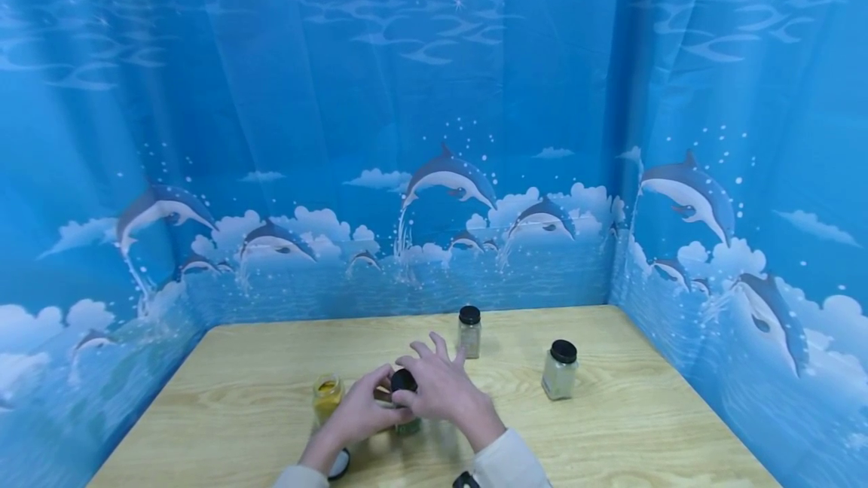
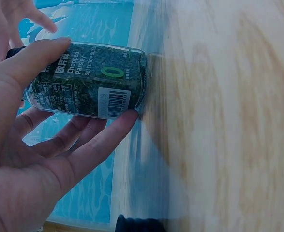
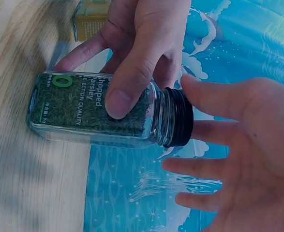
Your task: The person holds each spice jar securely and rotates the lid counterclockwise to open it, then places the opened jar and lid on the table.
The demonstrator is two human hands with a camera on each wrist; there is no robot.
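A glass jar of chopped parsley [image 3: 88,111] stands upright on the table, its green flakes and barcode label showing in the left wrist view. My left hand [image 1: 366,407] grips the jar's body, with the thumb on one side and fingers on the other. At the jar's black screw lid [image 3: 181,117], my right hand [image 1: 444,390] pinches with thumb and index finger. Its other fingers are spread away from the lid. Just left of my left hand is a lidless jar of yellow powder [image 1: 328,396], partly behind the hand.
A loose black-rimmed lid [image 1: 339,465] lies by my left wrist, its pale inside facing up. Two black-capped jars stand farther off: one at the back [image 1: 469,337], another to the right [image 1: 560,375]. Blue dolphin curtains [image 1: 407,96] border the wooden table [image 1: 644,413].
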